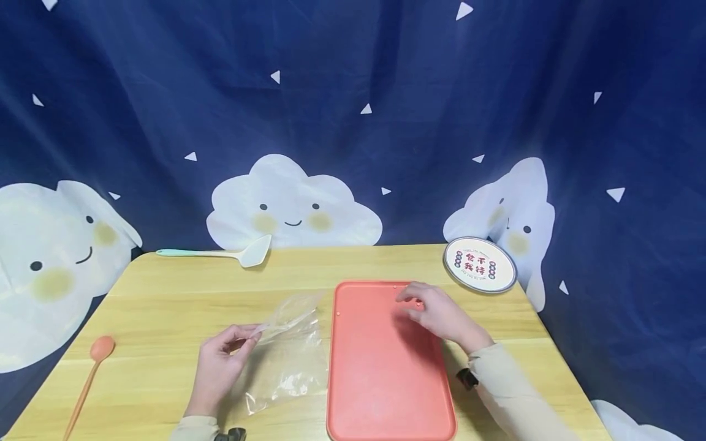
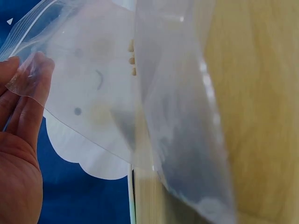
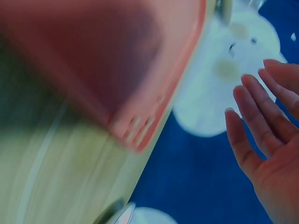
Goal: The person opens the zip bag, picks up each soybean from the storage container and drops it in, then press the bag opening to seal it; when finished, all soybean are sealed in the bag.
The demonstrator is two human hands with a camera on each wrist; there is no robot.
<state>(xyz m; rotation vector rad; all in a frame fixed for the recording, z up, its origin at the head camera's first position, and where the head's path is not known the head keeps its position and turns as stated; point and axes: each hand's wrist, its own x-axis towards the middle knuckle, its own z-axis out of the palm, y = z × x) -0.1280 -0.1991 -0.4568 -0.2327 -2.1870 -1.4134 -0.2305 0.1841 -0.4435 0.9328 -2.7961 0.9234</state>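
Observation:
A clear zip bag [image 1: 292,361] lies on the table with its mouth end raised. My left hand [image 1: 223,361] pinches that edge between thumb and fingers; the zip strip [image 2: 39,25] shows close above the fingertips. Several small tan pieces [image 2: 131,59] appear in line with the bag in the left wrist view. Over the far right part of the red tray [image 1: 386,373] hovers my right hand [image 1: 441,312], fingers loosely bent and holding nothing. Small pale pieces [image 1: 339,313] sit at the tray's far end; in the right wrist view they are blurred near a corner.
A white spatula [image 1: 255,252] with a pale green handle lies along the table's far edge. An orange spoon [image 1: 102,349] is at the left. An oval printed plate [image 1: 480,264] sits at the far right corner, before a blue cloud-patterned curtain [image 1: 342,92].

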